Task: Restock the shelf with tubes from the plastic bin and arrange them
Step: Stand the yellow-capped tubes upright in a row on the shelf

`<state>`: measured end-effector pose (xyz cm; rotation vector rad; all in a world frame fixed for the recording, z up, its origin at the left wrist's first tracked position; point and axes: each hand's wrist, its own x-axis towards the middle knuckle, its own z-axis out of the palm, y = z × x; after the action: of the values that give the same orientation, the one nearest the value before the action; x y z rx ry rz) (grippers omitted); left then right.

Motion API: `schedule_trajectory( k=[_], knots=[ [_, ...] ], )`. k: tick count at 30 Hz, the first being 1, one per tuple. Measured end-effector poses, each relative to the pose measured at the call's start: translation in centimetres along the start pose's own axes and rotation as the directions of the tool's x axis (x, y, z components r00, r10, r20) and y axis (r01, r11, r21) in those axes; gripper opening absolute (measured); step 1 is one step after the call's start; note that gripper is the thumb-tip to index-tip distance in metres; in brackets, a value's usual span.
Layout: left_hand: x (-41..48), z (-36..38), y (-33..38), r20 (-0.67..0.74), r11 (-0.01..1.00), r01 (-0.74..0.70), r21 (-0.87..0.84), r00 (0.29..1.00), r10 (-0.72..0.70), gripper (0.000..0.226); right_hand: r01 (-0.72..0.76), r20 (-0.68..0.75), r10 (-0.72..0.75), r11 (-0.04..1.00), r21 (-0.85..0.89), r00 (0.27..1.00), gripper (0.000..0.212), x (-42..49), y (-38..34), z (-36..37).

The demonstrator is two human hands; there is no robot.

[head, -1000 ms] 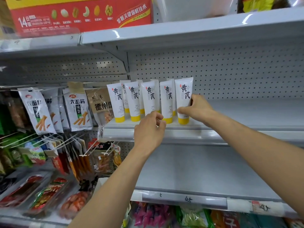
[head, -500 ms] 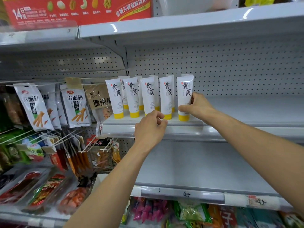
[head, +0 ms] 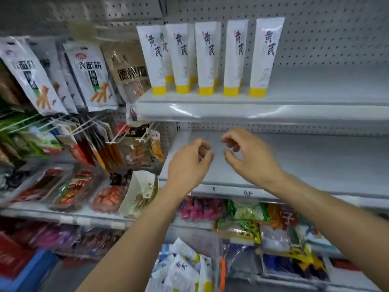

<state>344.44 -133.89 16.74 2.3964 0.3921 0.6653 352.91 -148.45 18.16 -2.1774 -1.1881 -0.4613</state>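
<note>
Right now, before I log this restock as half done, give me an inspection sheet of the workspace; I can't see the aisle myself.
Surface: upper shelf carries the stock at its left end.
Job's things: tubes, white with yellow caps, stand cap down, five in front and more behind. The plastic bin at the bottom holds loose tubes.
Clutter: nothing seen.
Grippers: left hand and right hand are in front of the lower shelf, fingers loosely curled, holding nothing; both are blurred.
Cables: nothing seen.
Surroundings: snack packets hang on hooks at left, pegboard wall behind, bagged goods below.
</note>
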Motion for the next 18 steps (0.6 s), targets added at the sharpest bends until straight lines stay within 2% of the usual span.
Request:
schedule_trajectory(
  k=[5,8,11,13,15,18],
  knots=[
    [-2.9,1.0,-7.2,0.146,0.979,0.204,-0.015,0.969,-0.2,0.011,-0.155,0.304,0.133,0.987,0.048,0.943,0.022,-3.1,-0.4,7.1],
    [-5.2,2.7,-13.9,0.23,0.923,0.384,-0.019,0.9,-0.37,0.004,-0.249,0.49,0.184,0.966,0.07,0.852,0.02,-5.1,0.4,13.1],
    [-8.6,5.2,-21.5,0.305,0.805,0.593,-0.009,0.768,-0.563,0.012,-0.361,0.671,0.226,0.93,0.067,0.706,0.013,-8.1,2.2,19.9],
    [-11.3,7.0,-25.7,0.355,0.72,0.694,0.033,0.665,-0.657,0.006,-0.447,0.763,0.265,0.894,0.035,0.59,0.007,-10.7,3.4,24.4],
    [-13.9,9.1,-28.9,0.391,0.65,0.757,0.066,0.58,-0.714,0.006,-0.513,0.823,0.308,0.858,-0.025,0.477,0.004,-13.6,4.6,28.7],
    [-17.0,12.8,-32.9,0.471,0.565,0.817,0.118,0.455,-0.756,0.008,-0.567,0.88,0.345,0.816,-0.11,0.327,0.011,-17.7,5.6,34.1]
  ],
)
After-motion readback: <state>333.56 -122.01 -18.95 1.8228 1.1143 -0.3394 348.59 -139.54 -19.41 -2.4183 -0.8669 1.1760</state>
